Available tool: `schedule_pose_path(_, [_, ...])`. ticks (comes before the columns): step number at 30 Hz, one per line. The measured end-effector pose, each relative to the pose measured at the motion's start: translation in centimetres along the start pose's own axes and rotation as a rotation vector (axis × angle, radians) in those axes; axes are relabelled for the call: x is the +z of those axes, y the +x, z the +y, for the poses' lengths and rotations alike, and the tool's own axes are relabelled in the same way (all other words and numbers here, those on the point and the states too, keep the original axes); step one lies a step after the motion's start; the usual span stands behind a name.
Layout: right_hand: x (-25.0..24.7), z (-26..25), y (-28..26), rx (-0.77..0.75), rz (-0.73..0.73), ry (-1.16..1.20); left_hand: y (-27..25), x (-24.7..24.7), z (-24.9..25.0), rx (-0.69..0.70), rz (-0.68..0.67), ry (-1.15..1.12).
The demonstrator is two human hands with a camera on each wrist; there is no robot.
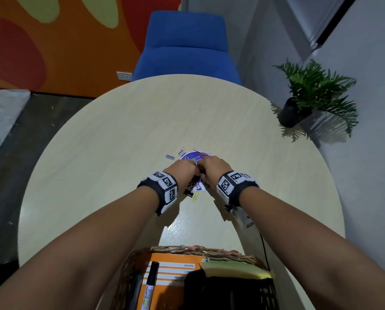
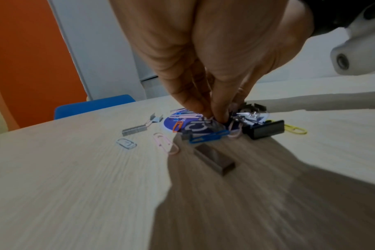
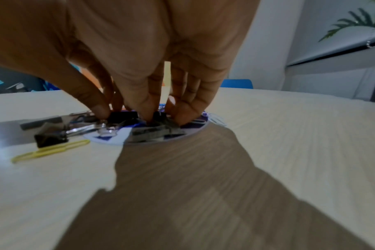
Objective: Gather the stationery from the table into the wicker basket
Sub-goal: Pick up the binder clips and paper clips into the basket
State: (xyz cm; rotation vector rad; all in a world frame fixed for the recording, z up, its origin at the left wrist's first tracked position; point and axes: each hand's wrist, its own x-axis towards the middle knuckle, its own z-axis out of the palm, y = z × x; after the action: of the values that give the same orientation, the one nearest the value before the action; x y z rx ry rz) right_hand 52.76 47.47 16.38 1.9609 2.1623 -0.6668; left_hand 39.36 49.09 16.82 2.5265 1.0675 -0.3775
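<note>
Clips (image 2: 167,143) and staples (image 2: 135,130) lie scattered mid-table (image 1: 120,130), beyond the basket (image 1: 209,251) at its near edge.

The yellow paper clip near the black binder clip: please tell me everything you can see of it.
The yellow paper clip is a long looped clip, its coating looking like plastic or paint. It lies flat on the pale wood-grain table, at the near edge of the pile, outside the round purple-and-white disc. One end sits right beside the black binder clip; whether they touch cannot be told. Neither hand touches it: the left hand and the right hand both work with their fingertips on the pile over the disc.
</note>
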Motion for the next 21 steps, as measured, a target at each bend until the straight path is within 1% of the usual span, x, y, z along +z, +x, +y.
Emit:
schedule_pose_path(4, [0.0, 0.5, -0.2, 0.009, 0.018, 0.084, -0.4, -0.5, 0.5, 0.02, -0.032, 0.093])
schedule_pose_path(9, [0.1, 0.9, -0.3, 0.002, -0.02, 0.083, -0.7, 0.0, 0.2, 0.057, -0.013, 0.059])
schedule_pose_path(14, [0.1, 1.0, -0.1, 0.0, -0.013, 0.136, -0.6, -0.3, 0.1, 0.053, -0.056, 0.121])
schedule_pose_path(16, [-0.1, 1.1, -0.4, 0.003, 0.023, 0.177, -0.6, -0.3, -0.2, 0.026, -0.03, 0.115])
schedule_pose_path(19, [-0.9, 1.3, -1.2, 0.005, 0.121, 0.276, -1.0, -0.6, -0.8, -0.035, 0.03, 0.102])
schedule_pose_path(21, [-1.5, 1.5, -2.1, -0.008, 0.169, 0.345, -2.3, -1.7, -0.9, -0.095, 0.094, 0.032])
